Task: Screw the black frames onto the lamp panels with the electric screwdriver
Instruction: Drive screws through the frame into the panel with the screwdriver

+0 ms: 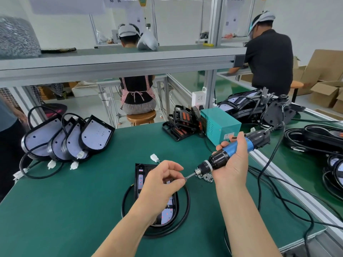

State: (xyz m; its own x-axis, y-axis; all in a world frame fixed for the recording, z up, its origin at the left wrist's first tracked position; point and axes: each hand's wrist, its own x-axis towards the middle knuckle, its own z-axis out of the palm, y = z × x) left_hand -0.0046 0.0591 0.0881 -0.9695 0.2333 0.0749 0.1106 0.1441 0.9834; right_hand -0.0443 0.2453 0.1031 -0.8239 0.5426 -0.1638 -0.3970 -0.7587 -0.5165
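Observation:
A lamp panel with a black frame (pixel 139 175) lies flat on the green mat in front of me, its black cable looped around it. My right hand (pixel 234 160) grips a blue and black electric screwdriver (pixel 222 156), tilted with its bit pointing down-left above the panel. My left hand (pixel 163 184) hovers over the panel and pinches a small screw at the bit's tip. A small heap of loose screws (pixel 206 177) lies on the mat just below the screwdriver's chuck.
Several lamp panels with cables (pixel 68 138) lean in a row at the left. Black frames (pixel 181 123) and a teal power box (pixel 220 123) stand behind. More lamps and cables (pixel 315 138) crowd the right bench. Two people work beyond.

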